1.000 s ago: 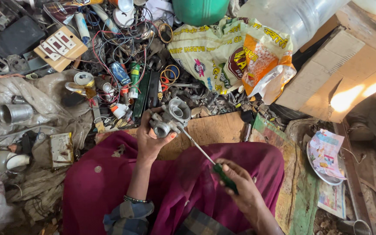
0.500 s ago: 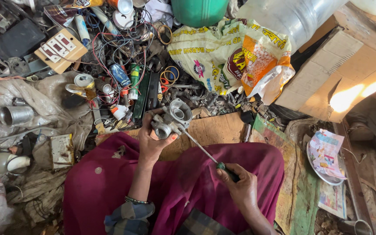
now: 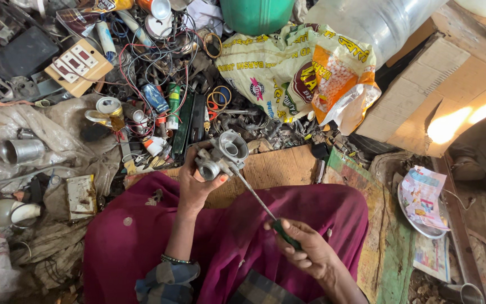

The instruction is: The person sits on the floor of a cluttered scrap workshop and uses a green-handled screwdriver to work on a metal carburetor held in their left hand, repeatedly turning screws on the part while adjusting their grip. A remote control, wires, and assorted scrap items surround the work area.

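Grey metal carburettor point(image 3: 222, 153) is sitting clamped in the left hand point(image 3: 197, 181), above the maroon cloth point(image 3: 237, 236) over the lap. Right hand point(image 3: 306, 253) is gripping tight a green-handled screwdriver point(image 3: 261, 206), tip touching the part. Tangled wires point(image 3: 158, 67), cans and a printed sack point(image 3: 299, 73) are crowding just beyond; a wooden board point(image 3: 279, 167) is lying beneath, leaving little room.

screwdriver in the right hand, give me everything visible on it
The screwdriver has a dark green handle, mostly hidden inside the right hand, and a long thin bare-metal shaft. It runs diagonally up and left over the maroon cloth on the lap. Its tip meets the grey metal part held up by the left hand; the tip itself is too small to make out.
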Demonstrator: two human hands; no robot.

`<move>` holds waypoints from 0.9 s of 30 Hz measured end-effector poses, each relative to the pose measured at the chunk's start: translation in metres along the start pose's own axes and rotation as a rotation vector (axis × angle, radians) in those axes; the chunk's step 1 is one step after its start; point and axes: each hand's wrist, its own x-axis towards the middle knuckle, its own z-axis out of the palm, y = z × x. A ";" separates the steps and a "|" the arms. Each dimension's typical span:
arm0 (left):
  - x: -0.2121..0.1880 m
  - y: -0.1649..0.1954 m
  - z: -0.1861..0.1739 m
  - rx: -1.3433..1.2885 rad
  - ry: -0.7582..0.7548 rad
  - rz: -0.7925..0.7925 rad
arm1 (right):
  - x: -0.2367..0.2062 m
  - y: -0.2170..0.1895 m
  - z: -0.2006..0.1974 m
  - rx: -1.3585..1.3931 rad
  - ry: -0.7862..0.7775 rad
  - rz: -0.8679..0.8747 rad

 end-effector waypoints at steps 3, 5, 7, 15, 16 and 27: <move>0.000 -0.002 0.001 -0.015 -0.016 -0.006 | 0.002 0.007 0.003 -0.842 0.334 -0.475; -0.002 -0.003 0.003 -0.051 -0.010 -0.024 | 0.001 0.010 0.004 -1.146 0.458 -0.658; 0.000 -0.003 0.006 -0.067 -0.006 -0.026 | 0.000 0.011 0.005 -1.069 0.474 -0.611; -0.003 0.000 0.005 -0.215 0.062 -0.084 | -0.020 -0.012 0.015 0.196 0.031 -0.142; -0.003 0.001 0.004 -0.194 0.063 -0.074 | -0.021 -0.013 0.017 0.436 -0.039 -0.070; -0.002 -0.004 0.008 -0.168 0.052 -0.124 | -0.009 0.017 0.029 -1.140 0.423 -0.801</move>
